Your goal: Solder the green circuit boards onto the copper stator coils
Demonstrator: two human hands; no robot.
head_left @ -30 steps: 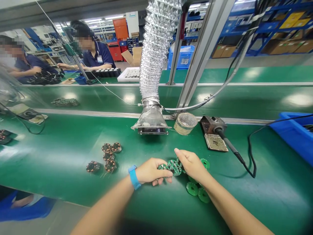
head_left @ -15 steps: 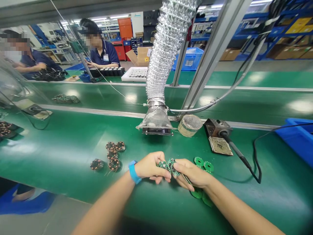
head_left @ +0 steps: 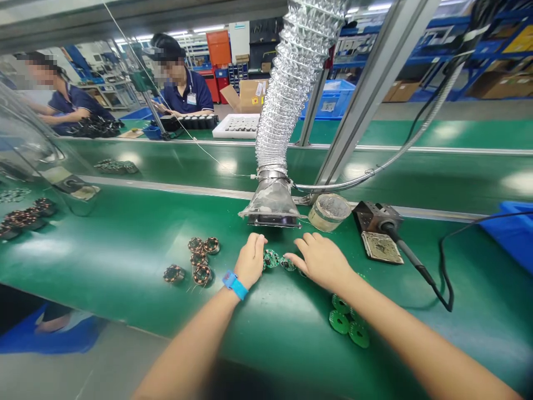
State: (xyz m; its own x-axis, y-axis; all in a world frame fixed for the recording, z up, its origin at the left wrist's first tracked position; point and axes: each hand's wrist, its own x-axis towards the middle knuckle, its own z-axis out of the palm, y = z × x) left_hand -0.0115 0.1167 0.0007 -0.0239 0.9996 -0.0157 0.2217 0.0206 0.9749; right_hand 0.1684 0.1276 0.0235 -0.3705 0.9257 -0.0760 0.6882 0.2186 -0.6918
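Observation:
Small round green circuit boards lie on the green bench between my hands, under the fume hood. My left hand (head_left: 250,260), with a blue band on its wrist, rests on edge beside the left board (head_left: 272,258), fingers stretched forward and holding nothing I can see. My right hand (head_left: 323,262) is spread low over the bench, its thumb by another board (head_left: 287,263); more board edges are partly hidden under that palm. Copper-wound stators (head_left: 202,274) stand in a small group left of my hands. Plain green discs (head_left: 339,321) lie beneath my right forearm.
A fume hood (head_left: 275,205) hangs just ahead on a silver duct (head_left: 277,94). Right of it are a round tin (head_left: 328,212) and a soldering iron (head_left: 402,250) in its stand, its cable looping right. A blue bin (head_left: 508,233) sits far right. Two co-workers sit across the bench.
Half a second ago both hands held circuit boards together in front of me. Now the boards lie on the bench closer to the hood, and my hands have moved forward and apart, fingers loosened.

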